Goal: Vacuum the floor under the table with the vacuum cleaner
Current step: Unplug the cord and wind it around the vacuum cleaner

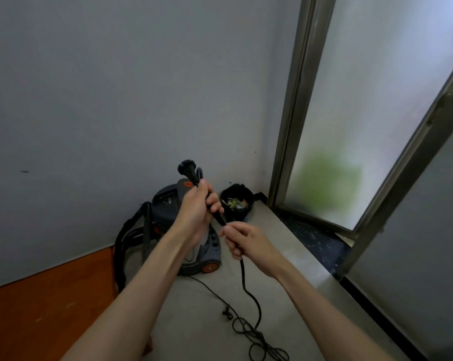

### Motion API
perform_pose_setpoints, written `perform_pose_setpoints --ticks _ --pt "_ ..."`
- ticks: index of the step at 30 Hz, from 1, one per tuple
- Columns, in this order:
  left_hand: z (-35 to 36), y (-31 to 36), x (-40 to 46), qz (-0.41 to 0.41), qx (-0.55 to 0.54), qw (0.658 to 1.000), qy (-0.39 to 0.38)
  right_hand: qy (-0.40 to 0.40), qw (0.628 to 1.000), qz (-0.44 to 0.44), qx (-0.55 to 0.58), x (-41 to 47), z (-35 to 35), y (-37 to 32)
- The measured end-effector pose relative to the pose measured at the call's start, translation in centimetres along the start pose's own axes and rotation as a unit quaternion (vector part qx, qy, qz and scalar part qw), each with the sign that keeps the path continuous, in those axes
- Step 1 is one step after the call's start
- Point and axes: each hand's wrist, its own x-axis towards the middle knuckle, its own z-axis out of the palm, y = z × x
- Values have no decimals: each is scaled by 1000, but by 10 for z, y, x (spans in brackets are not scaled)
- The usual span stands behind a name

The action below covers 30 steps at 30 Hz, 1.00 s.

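in the head view, the vacuum cleaner [191,230] is sitting on the pale, smooth floor [194,308] against the matte grey wall [103,87], just above frame centre toward six o'clock; its rounded grey plastic body is showing orange wheel hubs and an orange button, and a ribbed black hose [127,246] is looping off at its nine o'clock. the left hand [198,208] is gripping the thick black power cord [242,272] just below the round black plug [187,169], fingers curled tightly round it, the plug pointing toward eleven o'clock. the right hand [242,239], at the left hand's four o'clock, is holding the same cord lower down with fingers curled round it. the cord is hanging down and tangling in thin loops at six o'clock. a black bin [237,203] holding scraps is standing at the vacuum's three o'clock, near a frosted glass door [355,113] in a dull metal frame.
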Motion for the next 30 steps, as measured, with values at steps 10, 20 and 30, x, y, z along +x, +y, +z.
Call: perform_pose_setpoints --ticks 10,20,30 --pt "10 93 -2 17 -143 984 -105 -63 914 227 -330 -15 -73 92" --pt "-9 60 4 -37 218 974 -57 155 925 343 -44 10 -102 61" --pt "-18 -49 -16 -16 312 950 -22 99 854 209 467 43 -62 -65"
